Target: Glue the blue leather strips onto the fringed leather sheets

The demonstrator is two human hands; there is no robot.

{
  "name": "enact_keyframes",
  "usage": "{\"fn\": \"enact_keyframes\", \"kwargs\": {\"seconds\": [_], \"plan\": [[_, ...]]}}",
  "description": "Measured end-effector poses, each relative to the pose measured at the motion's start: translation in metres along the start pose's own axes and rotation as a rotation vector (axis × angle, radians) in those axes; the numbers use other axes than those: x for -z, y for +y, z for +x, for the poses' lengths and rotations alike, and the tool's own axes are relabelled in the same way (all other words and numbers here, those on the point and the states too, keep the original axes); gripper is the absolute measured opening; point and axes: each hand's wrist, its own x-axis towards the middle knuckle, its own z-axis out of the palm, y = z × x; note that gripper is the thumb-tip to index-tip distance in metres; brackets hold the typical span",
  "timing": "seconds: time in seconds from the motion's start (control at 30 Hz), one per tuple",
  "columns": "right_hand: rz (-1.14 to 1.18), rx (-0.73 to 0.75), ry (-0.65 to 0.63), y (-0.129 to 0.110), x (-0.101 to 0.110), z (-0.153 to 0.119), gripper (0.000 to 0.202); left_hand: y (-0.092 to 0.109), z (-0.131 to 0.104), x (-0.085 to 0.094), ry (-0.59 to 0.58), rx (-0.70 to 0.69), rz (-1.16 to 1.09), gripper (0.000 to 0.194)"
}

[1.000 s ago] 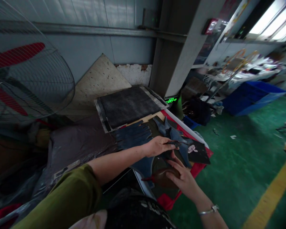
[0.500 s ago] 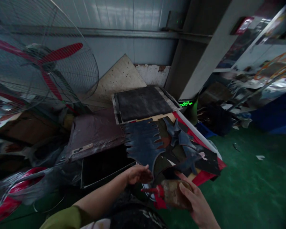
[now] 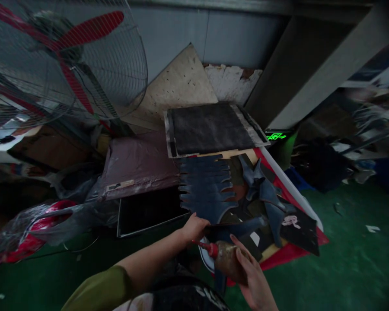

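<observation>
My right hand [image 3: 251, 268] is wrapped round a brownish squeeze bottle [image 3: 228, 261] with a red cap and thin red nozzle pointing left. Beside the nozzle tip, my left hand [image 3: 196, 226] pinches the end of a dark blue strip [image 3: 240, 226] that stretches to the right. Behind it, a row of dark blue cut pieces [image 3: 205, 183] lies side by side on the table. More blue pieces with pointed ends [image 3: 272, 198] lie loosely piled at the right, over dark sheets.
A black board [image 3: 209, 129] lies at the table's back. A brown-covered box [image 3: 139, 166] and an open black box [image 3: 152, 211] stand left. The caged fan [image 3: 94, 65] is at upper left, a grey pillar [image 3: 320, 73] at upper right. Red cloth [image 3: 288, 259] hangs over the table edge.
My left hand has closed on the end of a blue strip. The bottle in my right hand has come slightly left, its nozzle near my left fingers. The view has tilted down.
</observation>
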Motion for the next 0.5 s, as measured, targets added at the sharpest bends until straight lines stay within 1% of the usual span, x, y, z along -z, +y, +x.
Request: {"fn": "enact_keyframes", "kwargs": {"seconds": [0.13, 0.23, 0.37, 0.5], "plan": [[0.035, -0.028, 0.073, 0.016, -0.001, 0.031, 0.062, -0.038, 0.012, 0.004, -0.07, 0.035, 0.024, 0.028], [0.027, -0.061, 0.1, 0.025, 0.0, 0.056, 0.066, -0.059, 0.026, 0.0, -0.104, 0.07, 0.041, 0.022], [0.025, -0.095, 0.154, 0.027, 0.005, 0.09, 0.069, -0.072, 0.048, -0.016, -0.116, 0.143, 0.055, 0.015], [0.04, -0.112, 0.208, 0.025, 0.011, 0.119, 0.067, -0.078, 0.064, -0.028, -0.109, 0.199, 0.066, 0.02]]}}
